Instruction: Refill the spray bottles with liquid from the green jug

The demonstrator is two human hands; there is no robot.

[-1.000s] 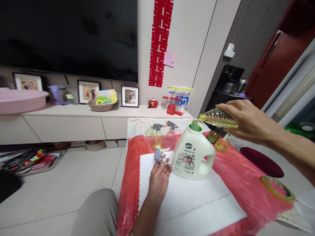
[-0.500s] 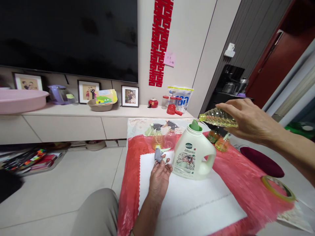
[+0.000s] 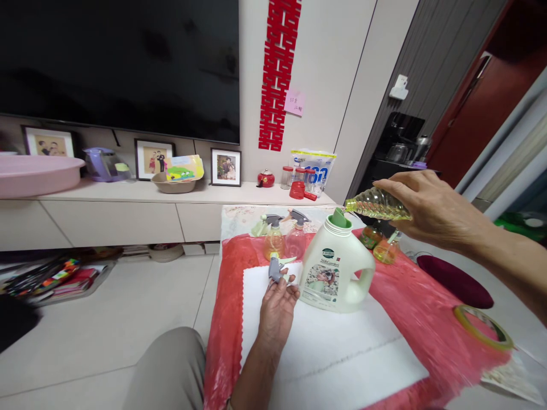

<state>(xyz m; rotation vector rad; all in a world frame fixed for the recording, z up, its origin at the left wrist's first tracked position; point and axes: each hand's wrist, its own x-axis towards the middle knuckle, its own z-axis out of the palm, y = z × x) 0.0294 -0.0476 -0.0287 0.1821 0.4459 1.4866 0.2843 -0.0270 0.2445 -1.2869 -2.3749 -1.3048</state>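
Two hands at work over the table, and the ribbed bottle point(image 3: 379, 205) is tipped at the mouth of the big jug point(image 3: 337, 267)!

The right hand point(image 3: 421, 208) has its fingers curled round the bottle, nearly level, neck beside the green spout point(image 3: 339, 218); the left hand point(image 3: 278, 310), palm up, fingers half bent, pinches a grey spray head point(image 3: 274, 270) just beside the jug, which stands upright on the white sheet point(image 3: 342, 359).
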